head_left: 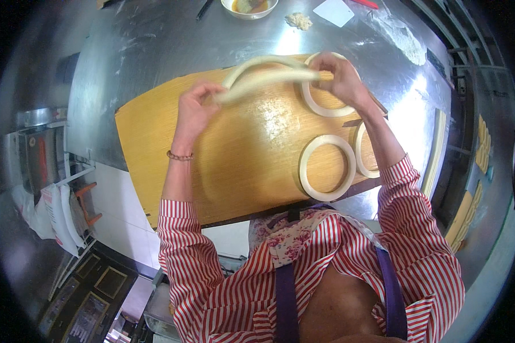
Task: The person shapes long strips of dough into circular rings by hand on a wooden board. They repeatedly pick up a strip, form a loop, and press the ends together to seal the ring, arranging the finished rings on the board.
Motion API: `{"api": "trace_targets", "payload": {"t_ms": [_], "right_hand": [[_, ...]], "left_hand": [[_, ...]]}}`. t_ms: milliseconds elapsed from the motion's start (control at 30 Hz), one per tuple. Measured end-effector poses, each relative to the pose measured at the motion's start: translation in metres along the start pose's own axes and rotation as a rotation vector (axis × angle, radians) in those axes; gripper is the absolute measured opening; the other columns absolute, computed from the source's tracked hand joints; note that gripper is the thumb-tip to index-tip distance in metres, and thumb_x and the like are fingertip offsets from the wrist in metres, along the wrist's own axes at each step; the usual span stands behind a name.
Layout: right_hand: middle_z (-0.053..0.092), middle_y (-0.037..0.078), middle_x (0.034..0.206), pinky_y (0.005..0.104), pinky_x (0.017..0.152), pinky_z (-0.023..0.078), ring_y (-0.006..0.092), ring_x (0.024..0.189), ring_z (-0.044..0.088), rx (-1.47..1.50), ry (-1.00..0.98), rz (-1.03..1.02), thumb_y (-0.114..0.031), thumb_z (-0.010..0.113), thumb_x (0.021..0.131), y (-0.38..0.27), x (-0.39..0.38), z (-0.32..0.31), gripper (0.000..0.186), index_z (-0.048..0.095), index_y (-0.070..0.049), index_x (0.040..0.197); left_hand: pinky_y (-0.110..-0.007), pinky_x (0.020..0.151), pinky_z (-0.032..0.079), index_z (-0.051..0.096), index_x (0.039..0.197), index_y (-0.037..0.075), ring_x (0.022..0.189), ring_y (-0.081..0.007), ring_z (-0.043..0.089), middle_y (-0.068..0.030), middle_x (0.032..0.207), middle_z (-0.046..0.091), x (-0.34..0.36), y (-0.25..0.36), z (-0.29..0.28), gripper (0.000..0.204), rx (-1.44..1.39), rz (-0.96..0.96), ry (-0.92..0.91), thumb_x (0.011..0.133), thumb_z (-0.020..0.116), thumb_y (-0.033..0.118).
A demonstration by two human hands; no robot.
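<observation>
Stretched between both my hands above the wooden board [166, 131] is a pale dough ring [266, 84], blurred by motion and lifted at a tilt. My left hand [195, 108] pinches its left end, thumb and fingers closed together. At the right end my right hand [343, 80] grips it with curled fingers, just over a second dough ring [328, 111] that lies flat at the board's far right corner. Nearer to me lies another dough ring [305, 167]. Beside it, a further dough ring [360, 153] is partly covered by my right forearm.
The board rests on a metal table [149, 51]. Along the far side are a white bowl [227, 4] with brown liquid, a crumbly pale heap [299, 21], a white flat scraper [333, 12] and spread flour [397, 34]. White bags [54, 217] sit at left.
</observation>
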State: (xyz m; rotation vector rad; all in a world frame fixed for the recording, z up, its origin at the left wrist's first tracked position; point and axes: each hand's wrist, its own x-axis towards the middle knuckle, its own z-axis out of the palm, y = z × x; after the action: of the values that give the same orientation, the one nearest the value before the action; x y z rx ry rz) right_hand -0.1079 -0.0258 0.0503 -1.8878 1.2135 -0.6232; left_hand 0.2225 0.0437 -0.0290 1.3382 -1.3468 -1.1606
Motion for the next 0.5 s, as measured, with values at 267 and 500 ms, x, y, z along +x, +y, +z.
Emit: {"api": "trace_targets", "payload": {"t_ms": [267, 500], "right_hand": [[0.065, 0.012, 0.104, 0.0389, 0.082, 0.051, 0.031, 0.093, 0.065, -0.264, 0.096, 0.038, -0.004, 0.07, 0.078, 0.061, -0.014, 0.047, 0.02, 0.069, -0.004, 0.098], [0.063, 0.016, 0.096, 0.048, 0.088, 0.041, 0.0332, 0.094, 0.061, -0.682, 0.058, 0.042, -0.025, 0.069, 0.084, 0.059, 0.027, 0.095, 0.02, 0.064, -0.007, 0.089]], "left_hand": [[-0.035, 0.091, 0.05, 0.071, 0.106, 0.003, 0.105, -0.0263, 0.062, -0.0121, 0.104, 0.064, 0.012, -0.051, 0.023, 0.028, 0.461, 0.123, 0.157, 0.078, 0.071, -0.002], [-0.042, 0.094, 0.045, 0.071, 0.113, 0.007, 0.105, -0.0294, 0.058, -0.0105, 0.108, 0.062, 0.076, -0.047, 0.08, 0.035, 0.647, 0.252, 0.049, 0.081, 0.077, 0.018]]}}
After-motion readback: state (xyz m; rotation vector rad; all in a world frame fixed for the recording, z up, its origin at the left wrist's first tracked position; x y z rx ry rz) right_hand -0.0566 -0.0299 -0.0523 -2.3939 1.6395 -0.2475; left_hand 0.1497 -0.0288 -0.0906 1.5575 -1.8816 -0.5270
